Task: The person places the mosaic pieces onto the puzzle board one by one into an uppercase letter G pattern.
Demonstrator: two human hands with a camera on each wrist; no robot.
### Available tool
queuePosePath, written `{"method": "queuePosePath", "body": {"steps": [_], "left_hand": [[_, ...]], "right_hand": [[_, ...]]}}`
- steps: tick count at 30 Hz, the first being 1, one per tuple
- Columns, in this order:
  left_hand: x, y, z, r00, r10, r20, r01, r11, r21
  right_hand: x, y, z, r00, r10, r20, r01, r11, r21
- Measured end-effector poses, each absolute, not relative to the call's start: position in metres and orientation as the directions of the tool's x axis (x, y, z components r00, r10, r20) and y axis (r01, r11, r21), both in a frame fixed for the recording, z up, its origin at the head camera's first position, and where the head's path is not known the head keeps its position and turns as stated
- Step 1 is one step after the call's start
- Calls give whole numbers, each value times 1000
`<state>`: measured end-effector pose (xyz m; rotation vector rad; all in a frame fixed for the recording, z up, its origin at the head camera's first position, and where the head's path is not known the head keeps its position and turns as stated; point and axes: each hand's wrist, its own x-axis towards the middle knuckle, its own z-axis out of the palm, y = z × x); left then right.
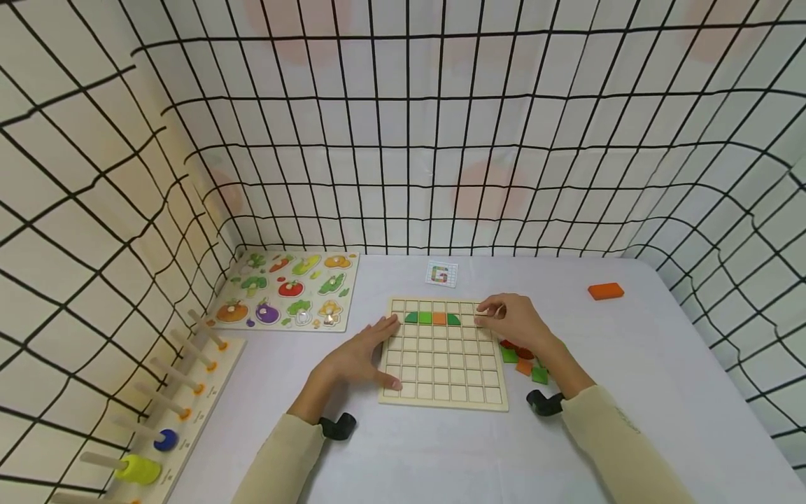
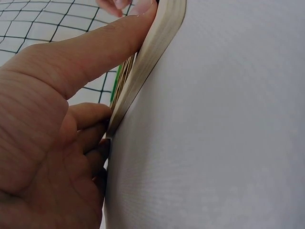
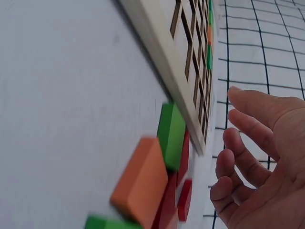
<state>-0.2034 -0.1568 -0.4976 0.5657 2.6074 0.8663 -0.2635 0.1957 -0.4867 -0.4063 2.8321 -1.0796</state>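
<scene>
A wooden grid board (image 1: 450, 364) lies flat, one row near its top holding a dark green quarter-round piece (image 1: 412, 318), a light green square (image 1: 425, 318), an orange square (image 1: 439, 318) and another dark green quarter-round piece (image 1: 453, 320). My left hand (image 1: 359, 355) rests on the board's left edge, thumb near the lower corner and fingers at the upper side. Over the upper right corner is my right hand (image 1: 513, 323), its fingers loosely bent; the right wrist view shows nothing held. Loose pieces, including an orange block (image 3: 141, 179) and a green block (image 3: 171, 133), lie beside the board's right edge.
A small pattern card (image 1: 441, 274) lies behind the board. At the back left is a vegetable puzzle (image 1: 286, 290), with a peg stand (image 1: 208, 406) bearing rings nearer me. An orange block (image 1: 606, 291) sits far right. Black netting (image 1: 406, 147) surrounds the table.
</scene>
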Motion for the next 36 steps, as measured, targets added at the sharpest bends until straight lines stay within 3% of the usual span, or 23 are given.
{"method": "queuePosePath", "body": {"steps": [17, 27, 36], "left_hand": [[-204, -158, -501, -864, 467, -189, 259, 734, 628], [-202, -160, -498, -865, 464, -189, 262, 740, 620], [-202, -157, -497, -858, 486, -169, 282, 719, 635]], "right_hand": [[-244, 271, -490, -982, -187, -35, -133, 805, -578], [-231, 303, -494, -943, -331, -21, -265, 790, -552], [-224, 318, -499, -939, -343, -20, -278, 794, -540]]}}
